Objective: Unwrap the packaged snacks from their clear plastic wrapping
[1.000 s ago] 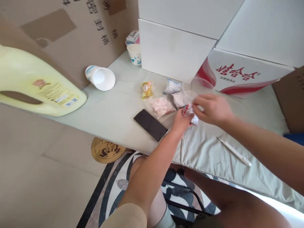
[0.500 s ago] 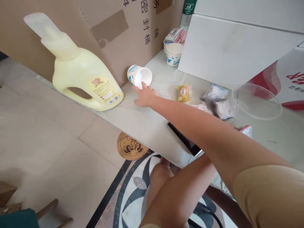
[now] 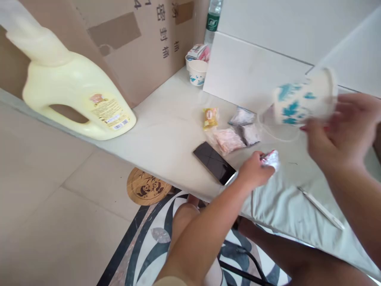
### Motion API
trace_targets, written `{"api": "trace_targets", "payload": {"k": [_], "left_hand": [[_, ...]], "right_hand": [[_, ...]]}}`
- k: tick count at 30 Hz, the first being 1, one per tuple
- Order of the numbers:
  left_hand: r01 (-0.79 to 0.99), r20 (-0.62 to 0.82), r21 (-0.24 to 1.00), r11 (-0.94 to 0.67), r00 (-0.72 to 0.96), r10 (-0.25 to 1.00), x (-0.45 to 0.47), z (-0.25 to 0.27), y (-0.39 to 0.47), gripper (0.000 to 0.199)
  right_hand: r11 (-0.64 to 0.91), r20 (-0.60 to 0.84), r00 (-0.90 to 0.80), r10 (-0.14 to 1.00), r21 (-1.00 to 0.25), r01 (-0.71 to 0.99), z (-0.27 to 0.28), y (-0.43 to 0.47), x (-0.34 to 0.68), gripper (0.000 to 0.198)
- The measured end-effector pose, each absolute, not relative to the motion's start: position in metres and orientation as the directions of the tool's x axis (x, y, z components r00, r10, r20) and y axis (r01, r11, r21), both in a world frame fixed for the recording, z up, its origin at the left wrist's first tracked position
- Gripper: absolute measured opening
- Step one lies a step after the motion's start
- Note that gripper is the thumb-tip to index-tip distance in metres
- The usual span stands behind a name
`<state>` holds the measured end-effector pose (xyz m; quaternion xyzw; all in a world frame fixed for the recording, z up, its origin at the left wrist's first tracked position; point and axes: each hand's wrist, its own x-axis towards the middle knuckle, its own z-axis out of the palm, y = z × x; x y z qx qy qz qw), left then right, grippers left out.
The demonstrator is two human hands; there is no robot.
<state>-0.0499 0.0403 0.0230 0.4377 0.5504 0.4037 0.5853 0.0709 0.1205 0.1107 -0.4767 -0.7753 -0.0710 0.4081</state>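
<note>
Paper cup, earlier lying left of the smartphone, is now riding right of it, right hand gripping; left hand is pinching a silvery packet nearer the smartphone; cardboard carton behind is reading "密封桶".

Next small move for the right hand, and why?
Probably turn the paper cup upright and set it on the table: the right hand holds it sideways in the air, while the left hand grips a silvery packet.
</note>
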Motion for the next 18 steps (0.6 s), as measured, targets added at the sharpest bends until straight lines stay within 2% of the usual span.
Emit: {"api": "trace_targets", "payload": {"k": [2, 4, 5, 7, 8, 11, 13, 18], "left_hand": [[-0.002, -0.266, 0.964, 0.266, 0.040, 0.963, -0.044, 0.019, 0.042, 0.049], [-0.045, -0.264, 0.963, 0.264, 0.014, 0.965, -0.036, 0.017, 0.046, 0.043], [-0.088, -0.279, 0.957, 0.278, 0.006, 0.960, -0.032, 0.017, 0.047, 0.042], [-0.199, -0.324, 0.927, 0.319, 0.008, 0.946, -0.024, 0.019, 0.050, 0.038], [-0.252, -0.344, 0.908, 0.336, 0.011, 0.939, -0.020, 0.021, 0.051, 0.037], [-0.328, -0.365, 0.880, 0.345, -0.002, 0.931, -0.010, 0.024, 0.051, 0.038], [-0.335, -0.362, 0.881, 0.333, -0.024, 0.932, -0.004, 0.023, 0.052, 0.043], [-0.346, -0.331, 0.886, 0.308, -0.008, 0.944, 0.008, 0.013, 0.058, 0.050]], "right_hand": [[0.313, 0.684, -0.083, 0.725, -0.221, 0.924, 0.103, 0.111, 0.147, 0.052], [0.120, 0.563, -0.012, 0.827, -0.155, 0.981, 0.087, 0.100, 0.206, 0.043], [0.080, 0.475, -0.010, 0.880, -0.127, 0.989, 0.077, 0.094, 0.228, 0.040], [0.107, 0.316, -0.073, 0.946, -0.091, 0.990, 0.058, 0.081, 0.256, 0.037], [0.147, 0.296, -0.117, 0.948, -0.083, 0.986, 0.050, 0.073, 0.263, 0.036], [0.169, 0.467, -0.107, 0.878, -0.093, 0.981, 0.031, 0.046, 0.269, 0.032], [0.146, 0.496, -0.066, 0.866, -0.125, 0.981, 0.020, 0.024, 0.269, 0.030], [0.114, 0.227, -0.078, 0.971, -0.151, 0.982, -0.008, -0.008, 0.276, 0.035]]}}
